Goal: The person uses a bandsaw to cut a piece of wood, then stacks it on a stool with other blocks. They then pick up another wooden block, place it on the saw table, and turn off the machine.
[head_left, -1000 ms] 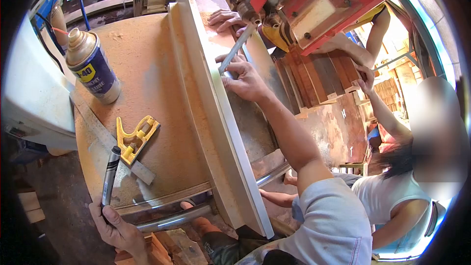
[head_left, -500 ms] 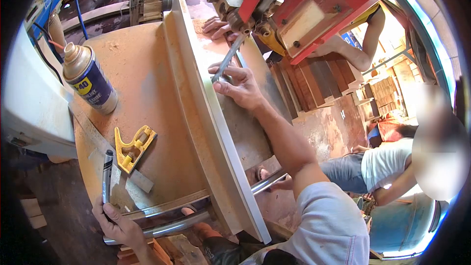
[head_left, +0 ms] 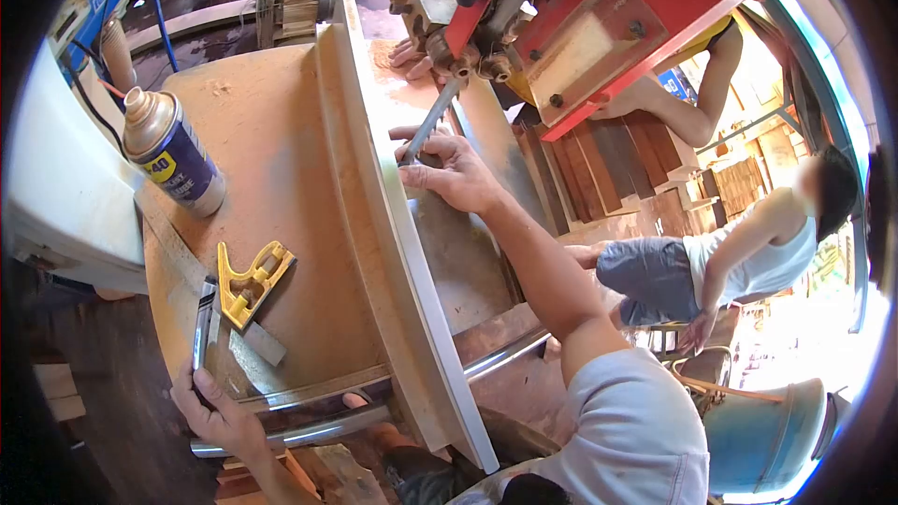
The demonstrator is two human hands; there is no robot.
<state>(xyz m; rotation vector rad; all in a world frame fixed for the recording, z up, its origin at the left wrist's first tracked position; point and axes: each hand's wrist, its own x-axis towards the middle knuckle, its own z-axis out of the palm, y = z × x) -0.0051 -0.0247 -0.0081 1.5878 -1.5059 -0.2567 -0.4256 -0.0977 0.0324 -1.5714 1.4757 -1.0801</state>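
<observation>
Here, the right hand (head_left: 449,173) pinched the narrow steel saw blade (head_left: 427,123) just beside the long pale fence board (head_left: 398,243); left of that board, the left hand (head_left: 217,416) gripped a dark metal cylinder (head_left: 203,323) beside the yellow combination square (head_left: 251,282).

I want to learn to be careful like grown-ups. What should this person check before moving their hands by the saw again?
1. Right hand away from the blade: not ok, its fingers are right at the blade's lower end.
2. Fence board standing on the table: ok, upright on its edge.
3. Left hand has a firm hold on the metal tool: cannot tell, it only grips the lower end at the table's edge.
4. Spray can out of the way: ok, upright, far left of the board.
5. Yellow square off the cutting side: ok, left of the board.
6. Blade stopped: cannot tell.
</observation>
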